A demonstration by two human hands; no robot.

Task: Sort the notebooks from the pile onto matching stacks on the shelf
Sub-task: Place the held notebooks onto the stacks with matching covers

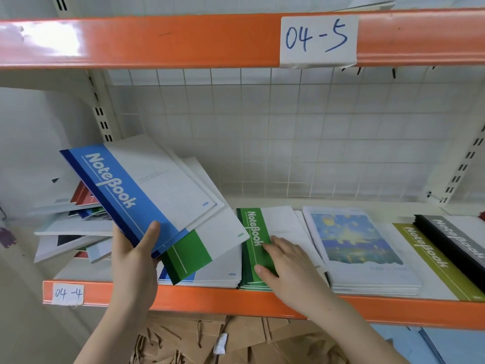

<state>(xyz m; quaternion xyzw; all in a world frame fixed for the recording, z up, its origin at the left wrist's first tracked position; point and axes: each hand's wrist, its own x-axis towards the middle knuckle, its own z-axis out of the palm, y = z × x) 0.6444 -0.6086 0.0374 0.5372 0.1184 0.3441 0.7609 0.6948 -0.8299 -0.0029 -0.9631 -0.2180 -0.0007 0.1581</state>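
Observation:
My left hand (133,256) grips a fan of notebooks held above the shelf: a blue-spined notebook (136,190) on top and a green-spined notebook (194,253) poking out beneath it. My right hand (286,264) rests flat with straight fingers on the green notebook stack (252,232) on the shelf (210,302). A blue notebook stack (225,274) lies under the held ones, mostly hidden. A messy pile (70,232) of mixed notebooks sits at the shelf's left end.
To the right lie a painted-cover notebook stack (357,240), an olive stack (430,258) and a black stack (456,237). An orange beam (157,40) labelled 04-5 runs overhead. A wire grid backs the shelf. Brown paper bags (210,342) lie below.

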